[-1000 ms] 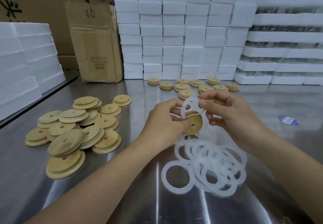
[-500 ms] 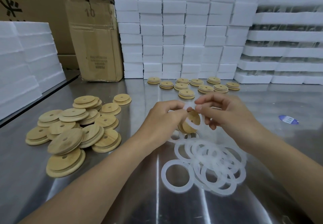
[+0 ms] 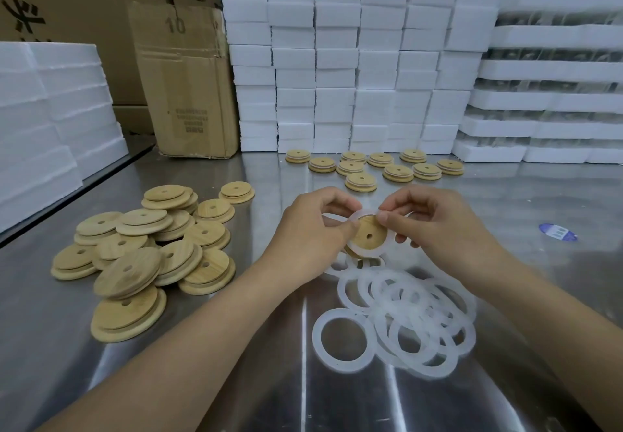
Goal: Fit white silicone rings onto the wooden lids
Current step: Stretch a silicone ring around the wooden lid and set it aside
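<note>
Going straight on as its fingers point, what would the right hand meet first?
The white ring on the wooden lid, which the right hand pinches; beyond it, probably the left hand.

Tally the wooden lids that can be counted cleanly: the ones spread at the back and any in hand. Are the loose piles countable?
Lids spread at the back: 10
Lid in the left hand, with the right hand pinching a white ring onto it: 1
Total: 11
The lid pile and the ring pile overlap too much to count.
</note>
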{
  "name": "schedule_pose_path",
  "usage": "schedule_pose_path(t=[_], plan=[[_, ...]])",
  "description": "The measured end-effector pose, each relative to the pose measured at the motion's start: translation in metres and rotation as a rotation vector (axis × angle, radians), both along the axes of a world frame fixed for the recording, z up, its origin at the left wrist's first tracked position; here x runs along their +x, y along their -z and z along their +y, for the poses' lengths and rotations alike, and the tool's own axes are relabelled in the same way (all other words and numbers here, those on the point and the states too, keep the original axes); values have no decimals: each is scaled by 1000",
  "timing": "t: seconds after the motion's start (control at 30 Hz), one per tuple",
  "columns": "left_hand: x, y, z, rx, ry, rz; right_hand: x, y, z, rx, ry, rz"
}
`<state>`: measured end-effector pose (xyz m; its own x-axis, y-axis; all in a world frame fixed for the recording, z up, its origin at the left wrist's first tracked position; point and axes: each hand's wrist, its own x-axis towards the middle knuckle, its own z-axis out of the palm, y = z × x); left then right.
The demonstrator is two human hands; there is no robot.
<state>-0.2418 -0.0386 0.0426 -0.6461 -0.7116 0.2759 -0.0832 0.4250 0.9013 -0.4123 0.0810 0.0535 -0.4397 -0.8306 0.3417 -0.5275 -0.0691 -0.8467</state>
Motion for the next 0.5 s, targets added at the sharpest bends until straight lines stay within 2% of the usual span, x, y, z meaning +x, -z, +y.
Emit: schedule_pose_path(t=[0.2,0.5], plan=[[0,0,-2,-1,-3,-13,-4,-1,0,5,-1,-7],[2,-3,-6,18,-8,-51,-14,-3,1,118,-30,9]])
